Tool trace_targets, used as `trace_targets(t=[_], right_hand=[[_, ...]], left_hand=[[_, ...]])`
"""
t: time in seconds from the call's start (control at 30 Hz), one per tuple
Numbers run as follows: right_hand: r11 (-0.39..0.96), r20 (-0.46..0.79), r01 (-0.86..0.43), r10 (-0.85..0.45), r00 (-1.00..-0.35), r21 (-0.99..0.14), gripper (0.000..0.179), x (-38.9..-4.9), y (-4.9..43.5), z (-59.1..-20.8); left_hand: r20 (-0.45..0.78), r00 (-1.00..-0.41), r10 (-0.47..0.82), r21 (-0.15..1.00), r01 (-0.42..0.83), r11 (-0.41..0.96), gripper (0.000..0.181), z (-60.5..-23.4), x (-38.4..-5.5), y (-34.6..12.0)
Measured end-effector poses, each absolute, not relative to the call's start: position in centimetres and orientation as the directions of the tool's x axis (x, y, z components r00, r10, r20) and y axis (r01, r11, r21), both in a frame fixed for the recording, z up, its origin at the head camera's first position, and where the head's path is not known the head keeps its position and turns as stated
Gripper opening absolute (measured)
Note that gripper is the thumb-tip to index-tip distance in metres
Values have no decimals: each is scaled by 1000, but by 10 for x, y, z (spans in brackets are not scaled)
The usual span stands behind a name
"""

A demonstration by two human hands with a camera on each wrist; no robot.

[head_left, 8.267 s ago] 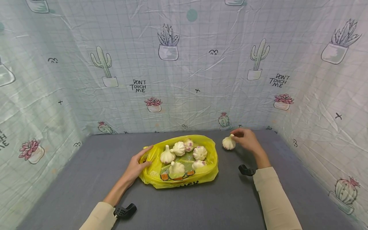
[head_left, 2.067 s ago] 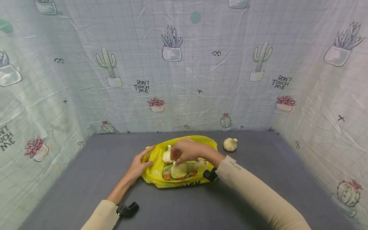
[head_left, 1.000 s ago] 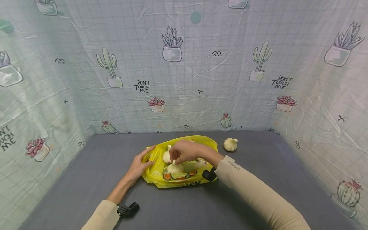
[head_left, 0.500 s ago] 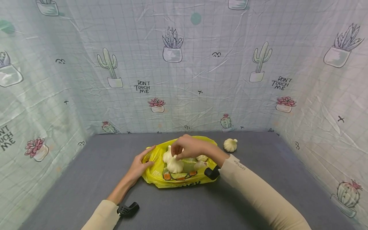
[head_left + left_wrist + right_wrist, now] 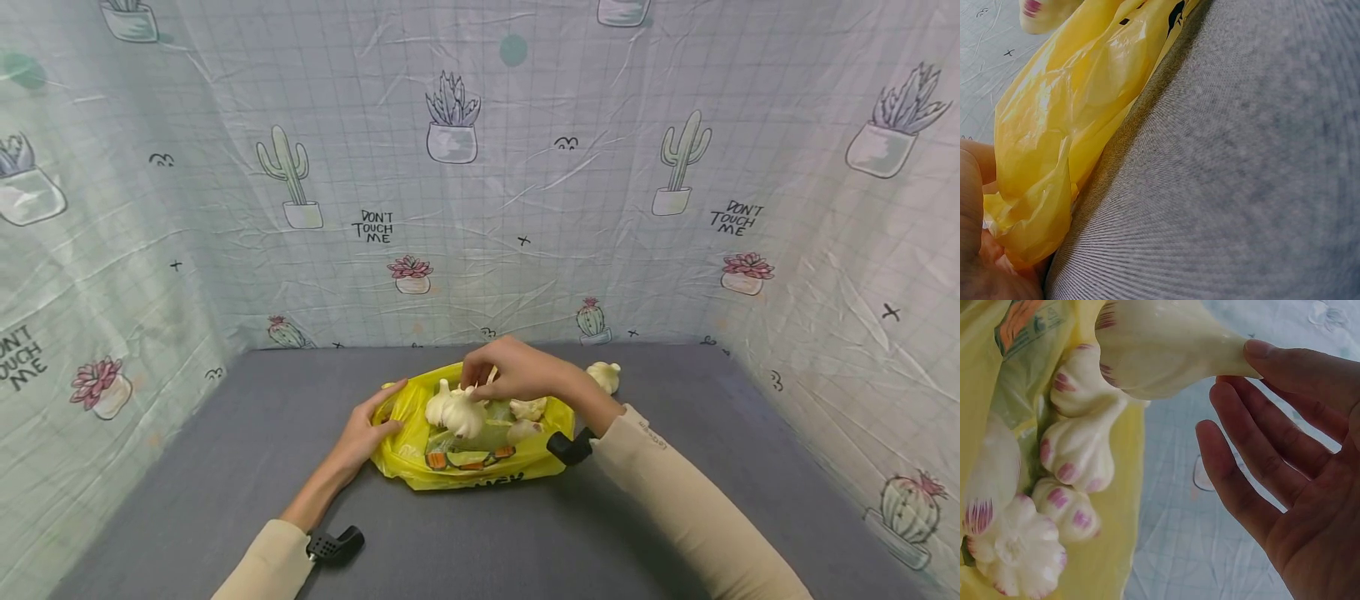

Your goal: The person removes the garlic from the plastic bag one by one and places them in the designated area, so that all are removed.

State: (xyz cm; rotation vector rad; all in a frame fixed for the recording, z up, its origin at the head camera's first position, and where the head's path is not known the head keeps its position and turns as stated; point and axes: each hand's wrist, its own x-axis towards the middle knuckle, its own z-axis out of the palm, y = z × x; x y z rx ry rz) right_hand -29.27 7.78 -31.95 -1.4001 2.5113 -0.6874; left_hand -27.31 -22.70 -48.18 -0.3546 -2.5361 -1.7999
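Two beige fabric sleeves (image 5: 697, 500) come in closest, over a plain grey tabletop (image 5: 450, 546). Left hand (image 5: 366, 432) has the left end of a crinkly yellow plastic bag (image 5: 397, 467), thumb and index wide apart with the plastic between them; can't tell what the rest of its fingers are doing. Right hand (image 5: 517, 371) is pinching a cream, purple-streaked garlic bulb (image 5: 462, 415) by the stem, thumb against index, over the bag's opening, other fingers loosely spread. More purple-marked bulbs (image 5: 1079, 453) sit inside. One loose pale bulb (image 5: 606, 377) lies farther back, right of the bag, then a cactus-print curtain (image 5: 375, 125).
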Motion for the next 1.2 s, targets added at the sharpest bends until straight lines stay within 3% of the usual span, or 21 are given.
trace_targets(t=[0.57, 1.2], right_hand=[[416, 170, -709, -784, -597, -570, 9, -283, 112, -315], [437, 258, -626, -646, -718, -646, 12, -271, 160, -311]], left_hand=[[143, -975, 172, 933, 191, 305, 70, -483, -273, -227], [160, -973, 165, 927, 206, 314, 70, -484, -275, -227]])
